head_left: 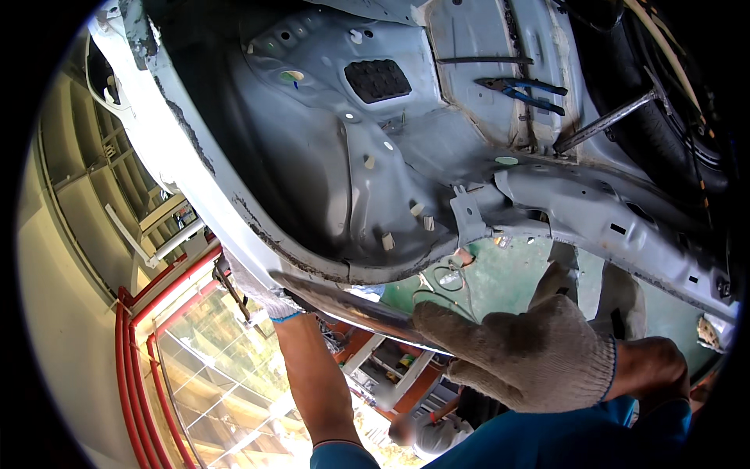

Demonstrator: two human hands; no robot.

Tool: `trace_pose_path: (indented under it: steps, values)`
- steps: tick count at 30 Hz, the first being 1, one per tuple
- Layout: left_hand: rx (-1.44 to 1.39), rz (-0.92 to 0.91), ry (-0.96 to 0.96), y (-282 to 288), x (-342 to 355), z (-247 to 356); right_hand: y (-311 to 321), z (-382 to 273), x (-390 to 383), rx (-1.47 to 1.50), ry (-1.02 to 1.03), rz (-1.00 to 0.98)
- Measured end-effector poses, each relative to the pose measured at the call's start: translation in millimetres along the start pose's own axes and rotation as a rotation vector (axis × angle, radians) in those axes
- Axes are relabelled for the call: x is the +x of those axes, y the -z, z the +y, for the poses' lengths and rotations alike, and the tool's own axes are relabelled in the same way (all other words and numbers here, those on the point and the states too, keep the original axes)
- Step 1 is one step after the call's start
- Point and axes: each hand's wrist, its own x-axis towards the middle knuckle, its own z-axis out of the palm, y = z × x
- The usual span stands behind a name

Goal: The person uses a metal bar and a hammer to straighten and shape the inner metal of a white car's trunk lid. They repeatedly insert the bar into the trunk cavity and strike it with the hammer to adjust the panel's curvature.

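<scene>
A bare grey car body shell [391, 195] with a wide wheel-well recess fills the upper view. Along its near edge runs a long curved dark panel [351, 316] with a shiny rim. My right hand [539, 356], in a dirty knitted glove, has its fingers closed around the right end of this panel, some above and some below. My left hand [262, 289], gloved too, is at the panel's left end beside the white outer body edge [207, 211]. That edge hides its fingers.
Blue-handled pliers [523, 92] lie on the shell near a metal bar [605, 121] and a black tyre [656, 102]. A cable [469, 285] curls on the green floor [508, 270]. Red pipes [129, 367] line the left wall. Another person [441, 434] is in the background below.
</scene>
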Motion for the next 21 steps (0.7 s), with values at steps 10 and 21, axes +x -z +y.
trace_pose_path:
  steps: [10, 21]
  values:
    - [-0.696, 0.143, 0.597, -8.2, -7.7, -3.3, -0.5, -6.4, -1.2, 0.014, -0.047, 0.072]
    - [-0.308, 0.067, 0.377, -9.9, -13.0, -1.1, -22.2, -0.6, 9.2, -0.059, 0.019, 0.124]
